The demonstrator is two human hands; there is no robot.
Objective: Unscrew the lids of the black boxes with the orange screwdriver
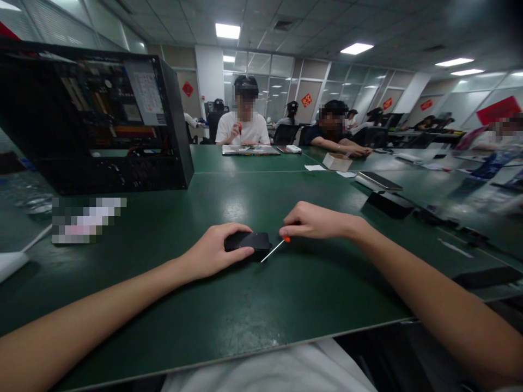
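My left hand [216, 251] lies over a small black box [254, 242] on the green table [253, 305], fingers wrapped round its near side. My right hand [314, 220] is closed in a pinch on a small screwdriver [274, 249] with an orange handle. Its thin metal shaft slants down to the left and the tip rests just beside the box's right end.
An open black computer case [98, 117] stands at the back left. A blurred label [84, 219] lies in front of it. Black flat devices [388, 202] sit at the right. Several people sit across the table, with a small cardboard box [336, 161] near them.
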